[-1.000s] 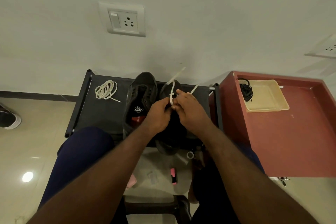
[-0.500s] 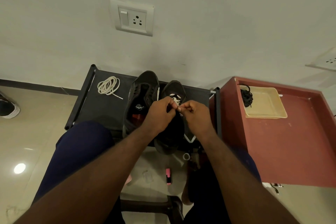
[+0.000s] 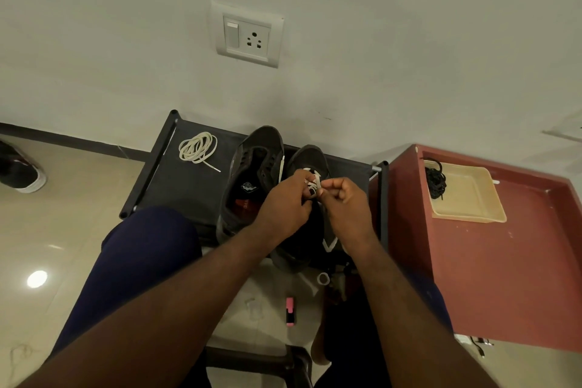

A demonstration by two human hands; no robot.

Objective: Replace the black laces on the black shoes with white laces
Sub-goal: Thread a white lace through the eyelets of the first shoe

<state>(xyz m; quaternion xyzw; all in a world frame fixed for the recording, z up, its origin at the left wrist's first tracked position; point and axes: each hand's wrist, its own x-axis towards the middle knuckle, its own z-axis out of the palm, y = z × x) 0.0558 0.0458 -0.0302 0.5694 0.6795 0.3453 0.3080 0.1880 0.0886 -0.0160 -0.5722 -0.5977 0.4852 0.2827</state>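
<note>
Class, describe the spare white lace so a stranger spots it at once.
Below the wall socket stands a black rack. On its left end, beside the unlaced shoe, lies the spare white lace: a loose coil, unlike the lace being threaded.

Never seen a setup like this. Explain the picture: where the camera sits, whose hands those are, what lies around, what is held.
There is no machine: a person wears one camera on the head, looking down at their own arms. The left hand and right hand both pinch a white lace at the eyelets of one black shoe. Beside it on the black rack are a second shoe without laces and a coiled white lace. Black laces lie in a beige tray.
</note>
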